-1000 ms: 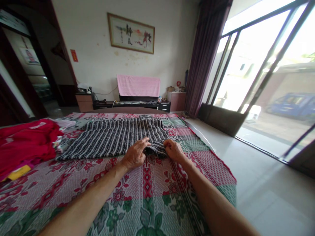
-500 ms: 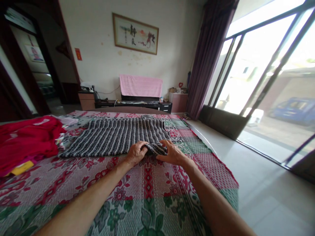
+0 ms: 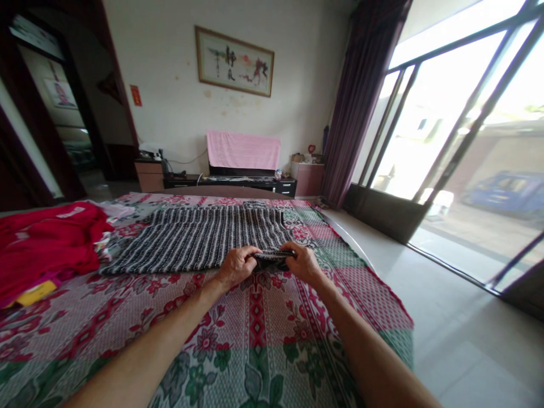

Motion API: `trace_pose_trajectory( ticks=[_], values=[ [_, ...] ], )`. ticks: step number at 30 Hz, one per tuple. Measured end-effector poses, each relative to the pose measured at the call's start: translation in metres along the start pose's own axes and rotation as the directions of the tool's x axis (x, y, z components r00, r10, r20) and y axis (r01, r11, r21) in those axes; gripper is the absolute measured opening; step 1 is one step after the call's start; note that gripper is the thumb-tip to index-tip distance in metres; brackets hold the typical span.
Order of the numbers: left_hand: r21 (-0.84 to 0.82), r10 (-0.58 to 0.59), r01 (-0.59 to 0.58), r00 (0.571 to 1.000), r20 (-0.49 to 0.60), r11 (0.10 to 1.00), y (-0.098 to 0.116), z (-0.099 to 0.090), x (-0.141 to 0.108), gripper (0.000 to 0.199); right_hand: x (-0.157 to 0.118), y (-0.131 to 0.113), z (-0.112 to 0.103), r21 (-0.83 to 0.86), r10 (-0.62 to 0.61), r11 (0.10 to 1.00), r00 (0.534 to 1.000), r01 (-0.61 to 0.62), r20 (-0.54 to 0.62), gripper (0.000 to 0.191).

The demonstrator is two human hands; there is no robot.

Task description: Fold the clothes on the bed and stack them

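Note:
A black-and-white striped knitted garment [image 3: 204,235] lies spread flat on the flowered cloth [image 3: 178,340] in front of me. At its near right corner, my left hand [image 3: 238,265] pinches the edge between thumb and fingers. My right hand [image 3: 302,262] grips the same edge a short way to the right. Between the two hands the knit is bunched into a narrow, slightly raised fold, with a dark underside showing below it. What kind of garment it is, I cannot tell.
A heap of red clothing [image 3: 51,238] with a yellow piece [image 3: 38,292] lies at the left. Beyond the cloth stand a low black cabinet [image 3: 178,182] and a screen draped with a pink towel [image 3: 243,149]. Tiled floor [image 3: 450,328] and glass doors are at the right.
My right hand has closed from a looser, spread hold into a pinch on the edge. The bunched fold between my hands has become straighter and tighter.

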State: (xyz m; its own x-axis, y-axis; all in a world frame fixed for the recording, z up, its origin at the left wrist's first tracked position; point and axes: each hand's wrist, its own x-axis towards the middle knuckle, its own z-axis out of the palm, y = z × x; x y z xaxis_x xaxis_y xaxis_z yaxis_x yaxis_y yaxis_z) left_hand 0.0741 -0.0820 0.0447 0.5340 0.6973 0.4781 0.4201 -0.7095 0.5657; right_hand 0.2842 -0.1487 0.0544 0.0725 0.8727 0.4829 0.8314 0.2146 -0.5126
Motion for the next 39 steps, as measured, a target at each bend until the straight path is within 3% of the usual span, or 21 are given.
trace_pose_trajectory(
  ticks=[3, 5, 8, 10, 12, 15, 18, 22, 25, 29, 32, 35, 39],
  values=[
    [0.082, 0.065, -0.075, 0.991, 0.116, 0.994, 0.002, -0.005, -0.003, 0.027, -0.001, -0.005, -0.021, -0.035, 0.026, 0.999, 0.941, -0.015, 0.338, 0.021],
    [0.104, 0.077, -0.093, 0.986, 0.147, 0.990, 0.003, -0.007, -0.003, 0.030, 0.004, -0.004, -0.034, -0.079, 0.094, 0.995, 0.888, -0.066, 0.450, 0.027],
    [0.110, 0.068, -0.073, 0.997, 0.040, 0.991, 0.003, -0.006, 0.001, 0.034, 0.019, 0.005, -0.041, -0.186, 0.199, 0.973, 0.904, -0.137, 0.378, 0.035],
    [0.142, 0.100, -0.090, 0.993, -0.059, 0.986, 0.000, -0.003, 0.004, 0.034, 0.032, 0.013, -0.033, -0.234, 0.200, 0.962, 0.948, -0.142, 0.246, 0.030],
    [0.185, 0.155, -0.137, 0.984, -0.085, 0.973, -0.007, 0.001, 0.006, 0.032, 0.042, 0.020, -0.017, -0.246, 0.164, 0.960, 0.980, -0.134, 0.109, 0.020],
    [0.241, 0.157, -0.162, 0.987, 0.039, 0.957, -0.019, 0.008, 0.004, 0.040, 0.048, 0.028, 0.012, -0.235, 0.104, 0.966, 0.994, -0.107, -0.027, 0.024],
    [0.307, 0.062, -0.132, 0.971, 0.230, 0.943, -0.025, 0.013, -0.003, 0.055, 0.047, 0.033, 0.030, -0.259, 0.120, 0.959, 0.993, -0.113, 0.014, 0.039],
    [0.363, -0.030, -0.101, 0.940, 0.340, 0.926, -0.021, 0.010, -0.007, 0.060, 0.052, 0.036, 0.032, -0.379, 0.330, 0.882, 0.941, -0.280, 0.075, 0.035],
    [0.362, -0.050, -0.089, 0.932, 0.358, 0.928, -0.016, 0.008, -0.007, 0.063, 0.065, 0.037, 0.030, -0.430, 0.342, 0.852, 0.939, -0.297, 0.027, 0.037],
    [0.308, 0.025, -0.108, 0.965, 0.261, 0.945, -0.018, 0.009, -0.005, 0.068, 0.080, 0.038, 0.038, -0.411, 0.219, 0.895, 0.973, -0.173, 0.069, 0.040],
    [0.329, 0.055, -0.049, 0.998, -0.007, 0.943, -0.024, 0.008, -0.001, 0.054, 0.084, 0.041, 0.045, -0.411, 0.177, 0.904, 0.979, -0.119, 0.104, 0.041],
    [0.471, -0.031, 0.127, 0.978, -0.206, 0.873, -0.030, 0.006, 0.001, 0.044, 0.084, 0.047, 0.047, -0.429, 0.178, 0.898, 0.973, -0.099, 0.147, 0.042],
    [0.588, -0.172, 0.222, 0.975, -0.141, 0.778, -0.032, 0.005, -0.003, 0.037, 0.080, 0.058, 0.047, -0.428, 0.262, 0.889, 0.948, -0.164, 0.181, 0.046]
  ],
)
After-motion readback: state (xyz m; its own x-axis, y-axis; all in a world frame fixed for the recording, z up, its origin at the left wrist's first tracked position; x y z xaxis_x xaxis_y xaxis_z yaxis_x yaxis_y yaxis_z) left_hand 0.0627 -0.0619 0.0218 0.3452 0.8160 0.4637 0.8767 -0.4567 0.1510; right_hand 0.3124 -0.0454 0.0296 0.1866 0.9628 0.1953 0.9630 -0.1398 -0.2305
